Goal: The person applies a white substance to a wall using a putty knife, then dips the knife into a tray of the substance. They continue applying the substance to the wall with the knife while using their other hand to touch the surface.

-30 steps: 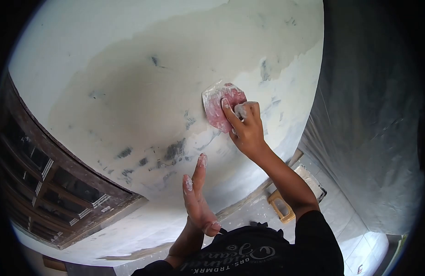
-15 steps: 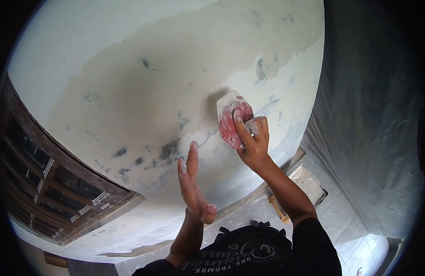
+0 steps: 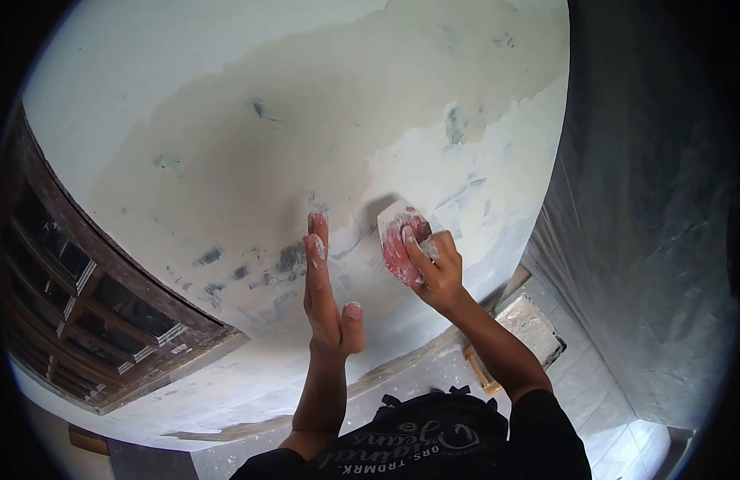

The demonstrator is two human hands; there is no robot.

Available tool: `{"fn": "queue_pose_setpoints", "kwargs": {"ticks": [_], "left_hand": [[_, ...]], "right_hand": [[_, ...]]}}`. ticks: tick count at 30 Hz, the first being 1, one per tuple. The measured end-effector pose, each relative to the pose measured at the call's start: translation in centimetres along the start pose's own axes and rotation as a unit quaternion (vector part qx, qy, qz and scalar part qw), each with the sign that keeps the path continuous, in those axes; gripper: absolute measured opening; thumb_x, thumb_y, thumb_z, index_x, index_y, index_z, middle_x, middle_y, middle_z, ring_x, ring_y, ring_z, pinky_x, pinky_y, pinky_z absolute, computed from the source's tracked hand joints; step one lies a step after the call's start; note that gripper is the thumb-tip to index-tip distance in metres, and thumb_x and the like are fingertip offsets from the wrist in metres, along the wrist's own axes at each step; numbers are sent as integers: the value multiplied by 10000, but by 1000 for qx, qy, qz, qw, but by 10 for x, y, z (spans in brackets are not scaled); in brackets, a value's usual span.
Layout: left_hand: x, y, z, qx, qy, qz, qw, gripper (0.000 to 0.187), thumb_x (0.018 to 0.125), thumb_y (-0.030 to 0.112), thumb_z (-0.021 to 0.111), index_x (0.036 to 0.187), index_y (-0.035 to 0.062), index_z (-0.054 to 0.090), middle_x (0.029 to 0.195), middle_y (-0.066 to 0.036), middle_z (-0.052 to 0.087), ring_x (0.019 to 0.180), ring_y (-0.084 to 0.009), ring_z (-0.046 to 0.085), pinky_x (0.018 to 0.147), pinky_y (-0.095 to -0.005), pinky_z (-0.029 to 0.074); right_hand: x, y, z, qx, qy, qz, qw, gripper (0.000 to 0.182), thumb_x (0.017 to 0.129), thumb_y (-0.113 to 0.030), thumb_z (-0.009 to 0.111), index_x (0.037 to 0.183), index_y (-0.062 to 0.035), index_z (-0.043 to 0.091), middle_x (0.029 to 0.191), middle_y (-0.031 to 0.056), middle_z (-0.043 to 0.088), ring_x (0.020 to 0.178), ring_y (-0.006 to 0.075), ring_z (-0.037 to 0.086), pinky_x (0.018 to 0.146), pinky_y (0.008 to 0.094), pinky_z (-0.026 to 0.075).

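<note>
My right hand [image 3: 440, 272] grips a red putty scraper [image 3: 400, 252] by its body, thumb laid along its face. White putty coats the scraper's pale front edge and smears its red face, and my fingers carry some too. The scraper's edge is at the wall [image 3: 250, 160], casting a shadow there. To the left, my left hand [image 3: 326, 300] is raised with its fingers straight and the thumb apart, holding nothing. Putty whitens its fingertips, which overlap the wall's dark scuffed patches in this view. Damp-looking beige filler covers much of the wall, with whiter areas around it.
At left is a brown wooden window frame [image 3: 90, 312] with glass panes. Plastic sheeting [image 3: 626, 240] hangs along the right side. Down on the tiled floor, a putty-smeared board [image 3: 526, 328] lies near a wooden-looking handle [image 3: 482, 372].
My right hand and the scraper have moved slightly down and left along the wall. My left hand has risen and turned more upright, fingers closer together.
</note>
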State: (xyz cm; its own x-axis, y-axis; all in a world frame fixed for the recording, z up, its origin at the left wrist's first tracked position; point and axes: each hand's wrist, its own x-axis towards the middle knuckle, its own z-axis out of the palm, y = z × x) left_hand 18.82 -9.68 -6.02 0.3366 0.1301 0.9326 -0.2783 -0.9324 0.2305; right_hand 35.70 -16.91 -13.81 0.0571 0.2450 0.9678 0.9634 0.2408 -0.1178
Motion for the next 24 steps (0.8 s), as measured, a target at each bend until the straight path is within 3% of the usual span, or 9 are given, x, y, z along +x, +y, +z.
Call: {"fn": "queue_pose_setpoints", "kwargs": {"ticks": [3,6,10,14,16,17,18,20,24], "left_hand": [[12,-4,1,51,-10,29,998,697,996,437,303,1519,2,147,1511,-323,253,1414,-442,266,1150,-535,171],[26,-2,1,83,4,59,995,681,1002,425,292,1519,5,151,1508,-322,262,1407,-445,281,1146,-541,183],[28,0,-3,118,17,56,991,688,1003,443,284,1520,9,150,1503,-324,273,1405,-445,287,1143,-549,186],[15,2,-11,148,13,27,989,700,1000,460,287,1520,12,150,1506,-316,273,1405,-440,290,1141,-549,191],[11,1,-13,166,0,15,986,716,997,478,296,1521,13,147,1510,-306,277,1406,-438,289,1140,-550,195],[11,1,-14,171,1,13,985,716,997,478,296,1521,13,147,1510,-306,277,1406,-438,289,1140,-550,195],[12,0,-14,176,2,13,984,722,995,483,301,1521,14,146,1510,-302,279,1407,-439,287,1140,-549,196],[13,3,-14,183,-1,9,983,728,994,489,305,1521,14,145,1511,-299,281,1408,-440,284,1140,-549,197],[20,10,-11,180,8,18,983,743,991,504,310,1523,16,137,1512,-300,278,1411,-434,282,1141,-546,194]], "right_hand": [[47,3,-8,-55,45,-6,997,658,480,3,692,1136,25,646,854,133,520,751,314,480,570,389,432],[76,11,8,-79,43,-31,995,662,495,-11,701,1155,-44,660,874,112,517,776,293,477,532,355,429],[56,29,41,-91,29,-75,993,675,492,-24,712,1164,-64,663,890,101,520,783,283,481,515,336,435],[13,22,26,-87,1,-65,994,688,485,-14,711,1171,-55,667,886,99,527,769,274,486,511,324,435],[2,17,15,-51,-13,-40,998,601,524,-35,687,1123,-81,703,856,64,515,761,242,476,495,293,429],[3,15,12,-25,7,-49,998,629,473,-8,691,1102,-11,689,796,100,498,694,271,454,494,323,397],[9,16,10,-20,6,-49,999,629,473,-8,691,1102,-11,689,796,100,498,694,271,454,494,323,397],[31,16,7,-34,49,-66,996,626,476,-12,699,1103,-17,690,808,91,495,710,270,447,495,318,391],[74,14,23,-70,47,-79,993,625,528,-26,704,1149,-92,687,860,72,513,756,248,461,503,314,411]]}}
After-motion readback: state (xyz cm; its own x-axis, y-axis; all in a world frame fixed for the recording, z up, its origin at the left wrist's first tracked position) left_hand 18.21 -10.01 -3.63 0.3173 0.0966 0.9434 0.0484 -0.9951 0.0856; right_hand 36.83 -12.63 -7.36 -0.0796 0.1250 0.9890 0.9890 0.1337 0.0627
